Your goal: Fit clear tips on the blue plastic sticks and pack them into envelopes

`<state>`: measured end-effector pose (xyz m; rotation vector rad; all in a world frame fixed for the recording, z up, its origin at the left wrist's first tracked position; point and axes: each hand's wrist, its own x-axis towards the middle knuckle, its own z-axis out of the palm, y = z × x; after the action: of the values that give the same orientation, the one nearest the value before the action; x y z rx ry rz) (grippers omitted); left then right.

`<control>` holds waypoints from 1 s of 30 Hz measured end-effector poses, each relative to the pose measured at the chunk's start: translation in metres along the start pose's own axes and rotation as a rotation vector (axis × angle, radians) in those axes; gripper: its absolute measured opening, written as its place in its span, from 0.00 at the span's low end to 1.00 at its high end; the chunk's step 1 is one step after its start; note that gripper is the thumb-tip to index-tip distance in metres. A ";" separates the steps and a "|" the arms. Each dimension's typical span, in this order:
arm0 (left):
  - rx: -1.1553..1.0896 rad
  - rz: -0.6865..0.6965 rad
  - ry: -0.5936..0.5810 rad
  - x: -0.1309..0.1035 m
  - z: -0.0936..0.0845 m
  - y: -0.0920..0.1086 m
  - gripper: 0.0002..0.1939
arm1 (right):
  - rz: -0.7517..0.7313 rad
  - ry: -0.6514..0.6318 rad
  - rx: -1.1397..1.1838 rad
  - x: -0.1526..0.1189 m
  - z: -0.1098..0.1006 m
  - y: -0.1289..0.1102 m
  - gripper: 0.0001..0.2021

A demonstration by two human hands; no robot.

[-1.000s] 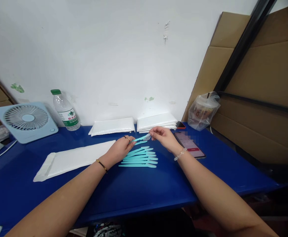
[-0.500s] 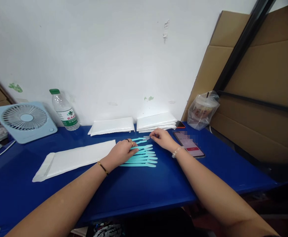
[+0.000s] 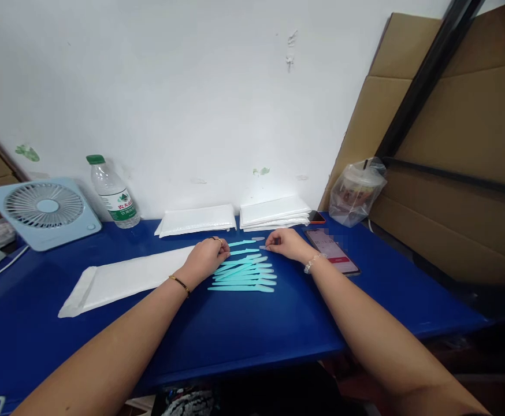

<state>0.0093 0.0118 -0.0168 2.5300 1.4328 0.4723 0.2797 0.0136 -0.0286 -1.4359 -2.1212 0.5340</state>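
Pinching lower loose razor (image 3: pixel 244 251) at handle end with left hand (image 3: pixel 212 254), fingers nearly closed. Holding small clear cap (image 3: pixel 263 248) in closed fingertips of right hand (image 3: pixel 285 243), just beside razor's tip. Lying directly behind on blue table (image 3: pixel 278 329): upper loose razor (image 3: pixel 242 242), spare cap (image 3: pixel 258 238). Nearer front: overlapping turquoise razors (image 3: pixel 241 282).

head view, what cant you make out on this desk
- Handle ends of the upper two sticks, head view: hidden by the left hand.
- Clear piece at the right hand, head view: too small, partly covered by fingers.
- Phone text, head view: blurred and blocked out.
- Cup print, head view: blurred behind its bag.
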 end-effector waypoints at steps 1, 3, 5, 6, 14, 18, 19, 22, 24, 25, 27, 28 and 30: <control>-0.004 -0.006 0.000 0.000 0.000 0.000 0.07 | 0.008 -0.012 0.016 -0.001 0.000 -0.002 0.05; -0.008 -0.010 0.004 0.001 0.001 0.000 0.07 | 0.018 -0.023 0.037 -0.002 0.002 -0.009 0.06; -0.015 0.001 0.012 0.001 0.002 0.000 0.07 | 0.016 -0.031 0.060 -0.002 0.006 -0.016 0.06; -0.024 0.007 0.011 0.001 0.002 0.001 0.07 | 0.016 -0.032 0.073 -0.002 0.008 -0.018 0.06; -0.069 0.035 -0.028 0.004 0.003 -0.001 0.10 | -0.037 -0.011 0.077 0.001 0.015 -0.026 0.06; -0.005 0.083 0.084 0.000 0.002 0.003 0.20 | -0.147 0.193 -0.071 0.004 0.013 -0.014 0.10; 0.013 0.096 0.088 -0.001 0.002 0.005 0.23 | -0.162 0.215 -0.119 0.005 0.012 -0.010 0.11; 0.066 0.103 -0.011 -0.008 0.006 0.012 0.30 | -0.180 0.148 -0.232 0.006 0.012 -0.001 0.17; 0.096 0.091 -0.093 -0.010 0.010 0.016 0.33 | -0.181 0.096 -0.255 0.005 0.013 0.001 0.19; 0.109 0.087 -0.122 -0.011 0.012 0.017 0.34 | -0.181 0.082 -0.254 0.004 0.013 0.001 0.20; 0.129 0.091 -0.152 -0.012 0.013 0.019 0.35 | -0.187 0.075 -0.244 0.003 0.014 -0.003 0.20; 0.134 0.097 -0.157 -0.012 0.013 0.020 0.35 | -0.192 0.075 -0.238 0.002 0.015 -0.005 0.20; 0.129 0.109 -0.167 -0.012 0.012 0.021 0.35 | -0.202 0.075 -0.225 0.001 0.016 -0.011 0.20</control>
<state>0.0244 -0.0093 -0.0238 2.6859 1.3094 0.1839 0.2617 0.0095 -0.0344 -1.3132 -2.2894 0.1675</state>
